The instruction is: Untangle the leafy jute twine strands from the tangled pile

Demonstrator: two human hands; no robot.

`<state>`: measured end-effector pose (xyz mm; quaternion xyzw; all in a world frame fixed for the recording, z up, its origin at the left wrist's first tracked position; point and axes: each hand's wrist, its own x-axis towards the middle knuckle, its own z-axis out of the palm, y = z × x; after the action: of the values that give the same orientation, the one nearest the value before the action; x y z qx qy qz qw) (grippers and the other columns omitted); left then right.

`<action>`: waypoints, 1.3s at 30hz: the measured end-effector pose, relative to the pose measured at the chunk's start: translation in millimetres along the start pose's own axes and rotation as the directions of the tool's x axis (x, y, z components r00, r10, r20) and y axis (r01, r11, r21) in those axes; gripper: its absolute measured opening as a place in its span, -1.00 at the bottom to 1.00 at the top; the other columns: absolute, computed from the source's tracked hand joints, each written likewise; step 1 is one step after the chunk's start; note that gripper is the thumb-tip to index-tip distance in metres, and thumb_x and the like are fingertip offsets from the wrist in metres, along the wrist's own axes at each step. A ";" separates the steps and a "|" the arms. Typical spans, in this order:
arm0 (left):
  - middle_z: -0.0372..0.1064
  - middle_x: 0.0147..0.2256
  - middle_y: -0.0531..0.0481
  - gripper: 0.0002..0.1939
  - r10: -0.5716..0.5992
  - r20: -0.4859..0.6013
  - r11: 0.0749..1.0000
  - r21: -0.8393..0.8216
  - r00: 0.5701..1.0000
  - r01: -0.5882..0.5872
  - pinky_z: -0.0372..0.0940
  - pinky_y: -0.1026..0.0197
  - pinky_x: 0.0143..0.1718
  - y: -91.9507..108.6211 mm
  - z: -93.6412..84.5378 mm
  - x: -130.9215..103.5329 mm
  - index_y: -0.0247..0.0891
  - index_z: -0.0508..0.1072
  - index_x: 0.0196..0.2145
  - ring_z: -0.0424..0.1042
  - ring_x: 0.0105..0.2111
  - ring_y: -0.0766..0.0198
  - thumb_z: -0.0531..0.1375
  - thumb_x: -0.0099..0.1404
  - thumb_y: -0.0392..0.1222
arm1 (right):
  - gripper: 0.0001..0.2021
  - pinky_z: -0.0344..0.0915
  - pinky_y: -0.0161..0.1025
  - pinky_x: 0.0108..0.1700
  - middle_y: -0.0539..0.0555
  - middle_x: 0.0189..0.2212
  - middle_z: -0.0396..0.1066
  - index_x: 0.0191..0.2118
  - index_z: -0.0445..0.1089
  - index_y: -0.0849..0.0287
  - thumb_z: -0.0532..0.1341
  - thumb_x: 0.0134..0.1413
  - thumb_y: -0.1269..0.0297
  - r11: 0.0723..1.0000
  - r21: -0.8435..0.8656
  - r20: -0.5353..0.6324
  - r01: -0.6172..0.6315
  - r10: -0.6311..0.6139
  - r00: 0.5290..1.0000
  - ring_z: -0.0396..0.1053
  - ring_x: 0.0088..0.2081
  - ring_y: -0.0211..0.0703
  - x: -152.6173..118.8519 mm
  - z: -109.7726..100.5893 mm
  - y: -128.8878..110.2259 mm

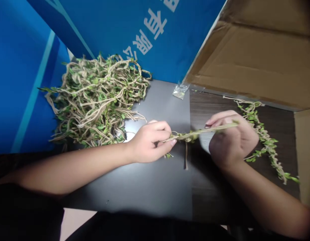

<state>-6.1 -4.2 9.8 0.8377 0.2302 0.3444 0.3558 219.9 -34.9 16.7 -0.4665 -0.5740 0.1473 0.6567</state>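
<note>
A twine cord with small green leaves (191,135) is stretched between my two hands above the table. My left hand (153,140) is closed on one end of it, thumb pressed against the fingers. On the other side my right hand (232,140) is closed around the strands, a little higher and slightly blurred; its fingertips are partly hidden. A thin loose strand (186,155) hangs down from the cord between the hands. Left of my left hand lies a large tangled pile of similar leafy twine cords (99,97).
More leafy twine (267,144) lies on the dark wood surface (207,103) at the right. A small clear plastic bag (180,91) sits near the cardboard wall (255,60). Blue panels with white characters (155,23) stand behind the grey tabletop (144,187).
</note>
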 end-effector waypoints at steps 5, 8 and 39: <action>0.39 -0.37 -0.03 -0.58 0.049 -0.039 0.998 0.033 0.998 -0.047 0.22 0.21 -0.26 1.3 -3.4 -1.8 -0.32 0.25 -0.62 0.36 -0.38 0.38 0.17 0.40 -0.27 | -0.68 0.20 -0.22 -0.42 0.01 -0.61 0.31 -0.57 0.35 0.20 0.14 0.23 0.43 0.979 0.171 -0.082 -0.115 0.130 0.988 0.37 -0.49 -0.21 31.4 -8.1 -7.2; 0.38 -0.34 -0.06 -0.57 0.067 -0.099 0.998 0.023 0.993 -0.065 0.26 0.21 -0.27 5.7 -7.6 -2.1 -0.33 0.23 -0.65 0.36 -0.37 0.37 0.19 0.37 -0.28 | -0.70 0.24 -0.21 -0.43 0.00 -0.61 0.27 -0.56 0.30 0.17 0.11 0.22 0.36 0.927 0.305 -0.169 -0.220 0.280 0.945 0.35 -0.50 -0.21 50.3 -23.5 -8.4; 0.26 0.15 -0.23 -0.40 0.164 -0.489 0.745 0.631 0.857 0.217 0.17 -0.42 0.14 34.2 -122.7 31.4 -0.21 0.46 0.07 0.25 0.22 -0.26 0.30 0.25 0.26 | -0.77 0.04 -0.13 -0.38 0.05 -0.55 0.38 -0.54 0.42 0.06 0.45 -0.15 0.12 0.480 -0.799 -0.168 -0.363 0.400 0.901 0.18 -0.50 -0.13 20.4 -179.3 69.4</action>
<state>-71.6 47.3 111.1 0.7813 0.4363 0.4449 -0.0368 409.5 -63.3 -8.0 -0.8269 -0.4714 0.0183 0.3062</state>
